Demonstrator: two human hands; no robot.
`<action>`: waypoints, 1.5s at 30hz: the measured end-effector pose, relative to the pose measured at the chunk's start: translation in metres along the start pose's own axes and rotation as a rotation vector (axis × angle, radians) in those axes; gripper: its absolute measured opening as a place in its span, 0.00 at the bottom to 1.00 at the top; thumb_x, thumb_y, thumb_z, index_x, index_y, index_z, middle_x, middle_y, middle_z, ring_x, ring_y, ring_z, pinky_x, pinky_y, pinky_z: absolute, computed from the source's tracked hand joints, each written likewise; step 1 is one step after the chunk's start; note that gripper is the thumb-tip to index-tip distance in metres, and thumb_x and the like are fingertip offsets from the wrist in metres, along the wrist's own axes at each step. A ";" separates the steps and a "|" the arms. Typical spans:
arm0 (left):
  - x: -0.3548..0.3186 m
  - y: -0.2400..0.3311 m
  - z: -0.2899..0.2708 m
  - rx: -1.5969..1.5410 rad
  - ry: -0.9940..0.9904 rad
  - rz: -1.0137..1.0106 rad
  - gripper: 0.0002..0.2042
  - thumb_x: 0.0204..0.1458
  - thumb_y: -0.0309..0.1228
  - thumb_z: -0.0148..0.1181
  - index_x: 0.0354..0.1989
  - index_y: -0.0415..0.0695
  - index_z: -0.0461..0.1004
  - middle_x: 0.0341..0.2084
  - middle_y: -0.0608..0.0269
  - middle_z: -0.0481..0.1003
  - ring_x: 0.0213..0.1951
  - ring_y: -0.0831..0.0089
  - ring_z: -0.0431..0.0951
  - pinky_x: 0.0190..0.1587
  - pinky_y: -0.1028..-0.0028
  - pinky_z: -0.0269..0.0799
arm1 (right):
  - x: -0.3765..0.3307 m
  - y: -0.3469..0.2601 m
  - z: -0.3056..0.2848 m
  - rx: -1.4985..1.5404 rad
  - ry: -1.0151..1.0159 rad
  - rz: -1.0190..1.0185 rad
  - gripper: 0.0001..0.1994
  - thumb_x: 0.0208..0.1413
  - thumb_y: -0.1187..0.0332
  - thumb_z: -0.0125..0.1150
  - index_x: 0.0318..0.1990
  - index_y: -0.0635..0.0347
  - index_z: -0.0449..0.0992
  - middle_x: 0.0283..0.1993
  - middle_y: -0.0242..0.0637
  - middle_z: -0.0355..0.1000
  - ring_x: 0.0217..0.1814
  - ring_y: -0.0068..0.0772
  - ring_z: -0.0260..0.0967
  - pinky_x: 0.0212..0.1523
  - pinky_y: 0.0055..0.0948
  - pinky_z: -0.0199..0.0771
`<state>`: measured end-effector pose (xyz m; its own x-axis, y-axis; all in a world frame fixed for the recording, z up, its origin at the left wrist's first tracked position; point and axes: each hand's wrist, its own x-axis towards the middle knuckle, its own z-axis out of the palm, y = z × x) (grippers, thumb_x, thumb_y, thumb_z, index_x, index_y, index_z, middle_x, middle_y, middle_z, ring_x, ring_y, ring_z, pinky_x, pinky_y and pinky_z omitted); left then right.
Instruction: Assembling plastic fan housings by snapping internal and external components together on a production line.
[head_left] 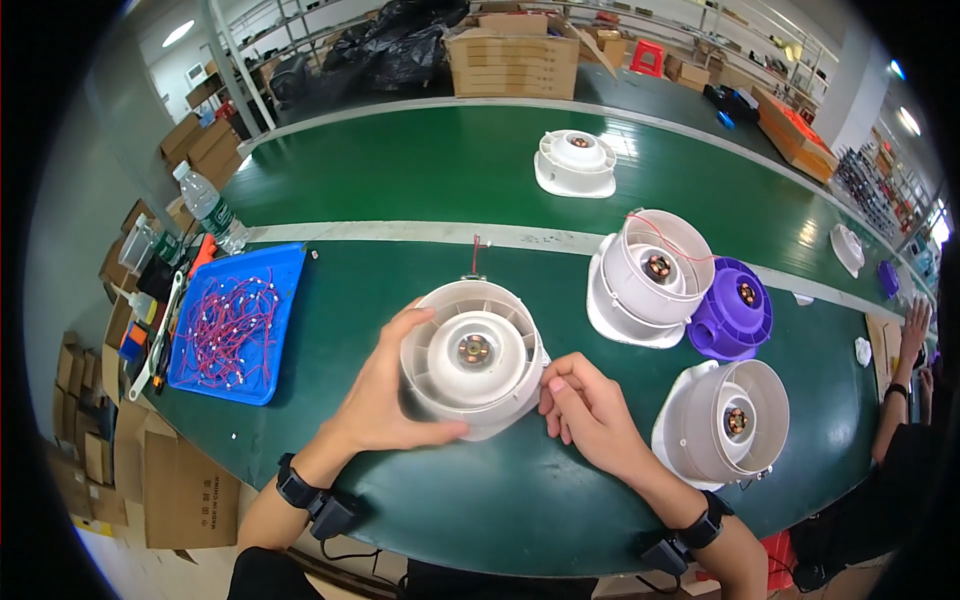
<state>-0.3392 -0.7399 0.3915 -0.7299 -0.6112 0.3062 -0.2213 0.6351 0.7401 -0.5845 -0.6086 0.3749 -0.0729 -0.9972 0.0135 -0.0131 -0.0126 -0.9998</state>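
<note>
A round white fan housing with a copper-coiled motor at its hub stands on the green table in front of me. My left hand is wrapped round its left side, thumb low and fingers toward the far edge. At the housing's lower right edge, the fingers of my right hand are curled together and touch or nearly touch it. What they pinch, if anything, is hidden. A short red wire with a small white connector sticks up behind the housing.
On the right are two more white housings and a purple one. Another white housing sits on the green belt beyond. Left lie a blue tray of red wires and a water bottle. A co-worker's hand is far right.
</note>
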 end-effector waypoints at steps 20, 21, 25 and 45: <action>0.005 -0.016 0.009 -0.068 0.068 0.388 0.44 0.30 0.38 0.85 0.57 0.52 0.61 0.66 0.37 0.60 0.68 0.40 0.61 0.67 0.51 0.61 | -0.003 -0.007 -0.001 -0.715 0.111 -0.583 0.46 0.44 0.70 0.75 0.72 0.64 0.55 0.71 0.52 0.58 0.71 0.56 0.60 0.64 0.40 0.70; 0.009 -0.016 0.013 -0.099 0.094 0.461 0.43 0.32 0.33 0.85 0.56 0.55 0.60 0.69 0.31 0.54 0.71 0.34 0.55 0.69 0.48 0.58 | -0.002 -0.006 -0.002 -0.612 0.081 -0.584 0.46 0.44 0.74 0.73 0.72 0.63 0.54 0.74 0.52 0.56 0.77 0.54 0.53 0.69 0.44 0.65; 0.008 -0.009 0.010 0.055 0.069 0.507 0.45 0.31 0.30 0.85 0.57 0.62 0.59 0.71 0.32 0.48 0.71 0.36 0.56 0.69 0.47 0.59 | -0.007 0.002 0.002 -0.053 0.030 -0.452 0.46 0.47 0.80 0.63 0.75 0.58 0.47 0.78 0.48 0.46 0.79 0.45 0.49 0.73 0.50 0.55; 0.002 -0.004 0.006 -0.113 -0.069 0.293 0.46 0.27 0.33 0.84 0.59 0.49 0.62 0.67 0.37 0.57 0.68 0.41 0.60 0.67 0.52 0.59 | -0.012 0.000 -0.001 0.960 -0.209 0.128 0.40 0.58 0.64 0.60 0.75 0.60 0.47 0.75 0.44 0.54 0.76 0.44 0.52 0.73 0.49 0.53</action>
<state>-0.3437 -0.7412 0.3855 -0.7949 -0.3740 0.4778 0.0754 0.7205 0.6894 -0.5841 -0.5964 0.3743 0.1617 -0.9868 -0.0056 0.8030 0.1348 -0.5805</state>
